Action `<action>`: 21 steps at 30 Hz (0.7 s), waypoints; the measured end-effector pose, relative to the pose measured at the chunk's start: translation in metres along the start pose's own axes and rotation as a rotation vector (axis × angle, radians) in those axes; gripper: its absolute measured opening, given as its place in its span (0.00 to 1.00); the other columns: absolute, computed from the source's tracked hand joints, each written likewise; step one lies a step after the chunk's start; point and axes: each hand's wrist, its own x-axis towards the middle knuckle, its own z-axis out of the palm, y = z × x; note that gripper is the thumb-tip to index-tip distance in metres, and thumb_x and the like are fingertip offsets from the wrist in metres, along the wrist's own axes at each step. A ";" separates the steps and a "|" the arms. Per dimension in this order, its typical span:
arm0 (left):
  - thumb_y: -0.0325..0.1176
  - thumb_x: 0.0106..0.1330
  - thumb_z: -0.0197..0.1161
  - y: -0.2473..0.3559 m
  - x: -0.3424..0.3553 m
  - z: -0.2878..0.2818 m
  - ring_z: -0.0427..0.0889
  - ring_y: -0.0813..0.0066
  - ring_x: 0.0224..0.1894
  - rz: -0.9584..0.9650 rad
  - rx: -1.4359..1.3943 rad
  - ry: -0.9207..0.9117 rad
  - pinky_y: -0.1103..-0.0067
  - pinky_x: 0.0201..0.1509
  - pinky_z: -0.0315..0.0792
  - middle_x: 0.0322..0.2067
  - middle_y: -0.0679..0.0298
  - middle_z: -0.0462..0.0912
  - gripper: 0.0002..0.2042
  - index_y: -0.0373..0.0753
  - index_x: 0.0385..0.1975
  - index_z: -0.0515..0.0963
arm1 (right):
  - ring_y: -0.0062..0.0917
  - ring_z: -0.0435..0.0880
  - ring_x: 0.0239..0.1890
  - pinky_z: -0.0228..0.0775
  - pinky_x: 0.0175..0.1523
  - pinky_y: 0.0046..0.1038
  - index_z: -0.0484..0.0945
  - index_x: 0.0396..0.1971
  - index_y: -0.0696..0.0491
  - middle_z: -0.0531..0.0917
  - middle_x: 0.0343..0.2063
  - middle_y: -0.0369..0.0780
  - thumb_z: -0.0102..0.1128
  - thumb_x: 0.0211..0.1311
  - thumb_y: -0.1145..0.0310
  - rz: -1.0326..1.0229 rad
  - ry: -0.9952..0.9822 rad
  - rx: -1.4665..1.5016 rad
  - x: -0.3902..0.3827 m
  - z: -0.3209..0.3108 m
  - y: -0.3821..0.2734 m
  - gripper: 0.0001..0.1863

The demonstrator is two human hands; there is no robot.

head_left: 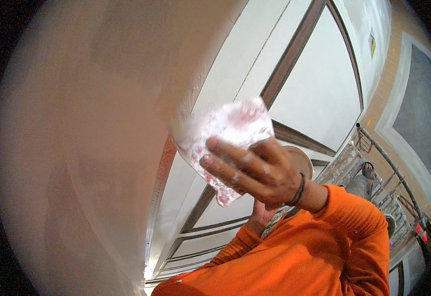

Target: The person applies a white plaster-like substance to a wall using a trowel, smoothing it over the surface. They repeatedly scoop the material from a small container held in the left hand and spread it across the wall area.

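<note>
My right hand [255,170], a dark band round its wrist, is raised in front of me. Its fingers lie across the back of a flat, roughly rectangular spreader [237,118], reddish and thickly smeared with white paste. The spreader's left edge meets or overlaps the border of a large beige surface [77,148]; whether they touch I cannot tell. White smears mark my fingers. Lower and behind is my left hand [263,213], its fingers hidden by the right one. A round tan thing [301,160] shows partly behind my right wrist; whether my left hand holds it is hidden.
White panels [319,64] with dark brown strips [294,47] stretch beyond my hands. At the right are a paint-spattered platform [341,167], a metal rail [388,153] and a sandalled foot [368,170]. A dark grey panel [422,108] lies farther right.
</note>
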 end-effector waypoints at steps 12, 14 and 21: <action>0.65 0.69 0.45 0.002 0.010 0.010 0.64 0.54 0.68 -0.007 0.097 0.059 0.54 0.71 0.59 0.68 0.58 0.64 0.37 0.45 0.70 0.58 | 0.20 0.74 0.31 0.70 0.31 0.18 0.68 0.66 0.47 0.73 0.62 0.45 0.52 0.68 0.60 0.086 -0.131 0.046 0.010 0.029 -0.059 0.26; 0.65 0.70 0.44 0.002 0.006 0.009 0.64 0.54 0.68 -0.009 0.117 0.030 0.54 0.71 0.59 0.68 0.58 0.64 0.37 0.45 0.70 0.57 | 0.23 0.76 0.33 0.74 0.34 0.22 0.64 0.68 0.46 0.72 0.63 0.43 0.57 0.65 0.63 0.058 -0.212 0.286 -0.008 0.020 -0.069 0.31; 0.64 0.71 0.43 0.004 0.010 0.001 0.63 0.54 0.68 -0.040 0.105 0.008 0.53 0.72 0.58 0.68 0.58 0.63 0.36 0.44 0.70 0.57 | 0.25 0.80 0.49 0.74 0.48 0.32 0.76 0.59 0.42 0.79 0.57 0.39 0.67 0.57 0.60 0.258 0.129 -0.094 0.020 -0.029 0.005 0.27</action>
